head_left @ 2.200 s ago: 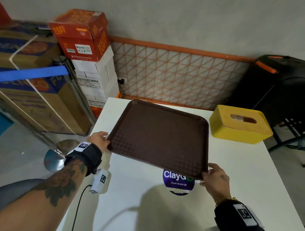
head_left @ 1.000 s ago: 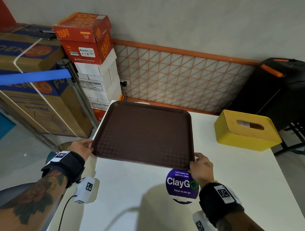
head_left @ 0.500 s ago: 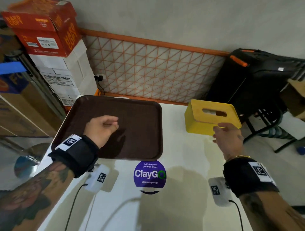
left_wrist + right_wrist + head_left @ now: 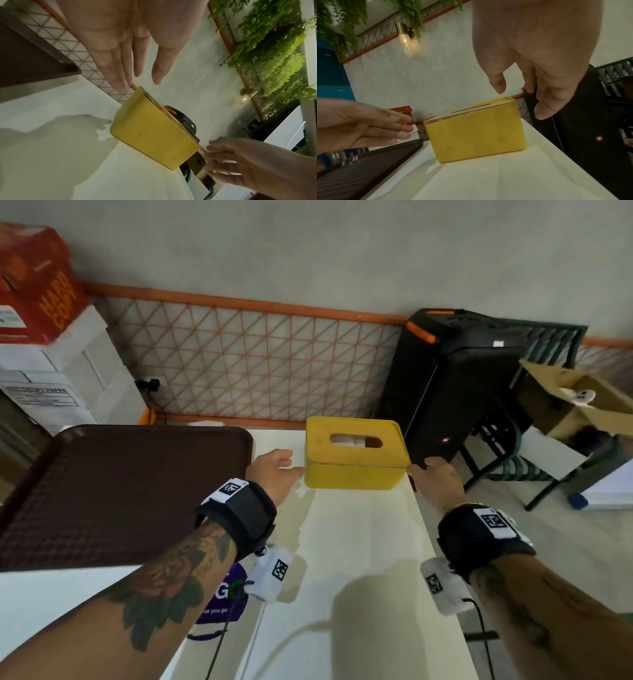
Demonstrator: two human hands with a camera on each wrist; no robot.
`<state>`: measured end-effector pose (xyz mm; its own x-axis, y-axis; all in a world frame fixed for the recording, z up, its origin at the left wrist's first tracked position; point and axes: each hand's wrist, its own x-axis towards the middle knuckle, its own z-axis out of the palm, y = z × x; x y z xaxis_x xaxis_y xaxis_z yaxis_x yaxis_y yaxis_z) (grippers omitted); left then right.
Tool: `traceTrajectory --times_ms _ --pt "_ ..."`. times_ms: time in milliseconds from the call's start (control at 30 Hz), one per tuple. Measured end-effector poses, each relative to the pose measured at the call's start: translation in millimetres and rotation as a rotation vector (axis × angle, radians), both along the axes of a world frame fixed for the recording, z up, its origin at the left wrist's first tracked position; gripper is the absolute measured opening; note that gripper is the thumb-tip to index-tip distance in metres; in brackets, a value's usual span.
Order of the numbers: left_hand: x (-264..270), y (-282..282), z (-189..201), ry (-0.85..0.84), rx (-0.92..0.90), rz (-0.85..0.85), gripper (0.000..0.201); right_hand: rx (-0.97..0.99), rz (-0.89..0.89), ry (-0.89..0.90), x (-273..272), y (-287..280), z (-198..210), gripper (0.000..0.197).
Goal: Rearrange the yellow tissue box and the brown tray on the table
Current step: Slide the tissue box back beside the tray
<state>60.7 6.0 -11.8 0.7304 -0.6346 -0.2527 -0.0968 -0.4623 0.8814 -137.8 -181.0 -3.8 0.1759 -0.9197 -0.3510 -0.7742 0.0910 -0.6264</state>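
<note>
The yellow tissue box (image 4: 356, 470) stands upright at the far right of the white table (image 4: 359, 577), its slot facing up. The brown tray (image 4: 120, 491) lies flat on the table's left part. My left hand (image 4: 274, 470) is at the box's left end, fingers straight, thumb apart; the left wrist view shows its fingers (image 4: 118, 70) just short of the box (image 4: 154, 142). My right hand (image 4: 435, 477) is at the box's right end with loosely extended fingers (image 4: 546, 108), slightly apart from the box (image 4: 477, 135). Neither hand holds anything.
A black speaker (image 4: 455, 385) stands just beyond the table's right edge, close to the box. An open cardboard box (image 4: 565, 405) sits further right. Stacked paper cartons (image 4: 51, 354) stand at left, an orange lattice panel (image 4: 257, 364) runs behind. A purple sticker (image 4: 222, 607) marks the table.
Both hands set the tray down at left and let go. My right hand went to the tissue box first; my left hand has now moved from over the tray to the box's left end.
</note>
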Motion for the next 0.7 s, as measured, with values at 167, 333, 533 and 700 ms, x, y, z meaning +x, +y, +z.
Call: traceTrajectory --times_ms 167,333,533,700 --pt "-9.7 -21.7 -1.4 0.03 -0.002 -0.059 0.067 0.089 0.071 -0.071 -1.1 -23.3 -23.2 0.072" --pt "-18.7 -31.2 -2.4 -0.006 0.079 -0.11 0.062 0.145 0.082 -0.17 2.0 -10.5 -12.5 0.011" --pt "-23.2 -33.4 -6.9 -0.055 0.042 -0.099 0.038 0.114 0.049 -0.246 5.7 -7.8 -30.8 0.013" --pt "-13.5 -21.6 -14.8 -0.002 -0.005 -0.022 0.039 0.096 0.076 -0.266 17.9 9.0 -32.0 0.023"
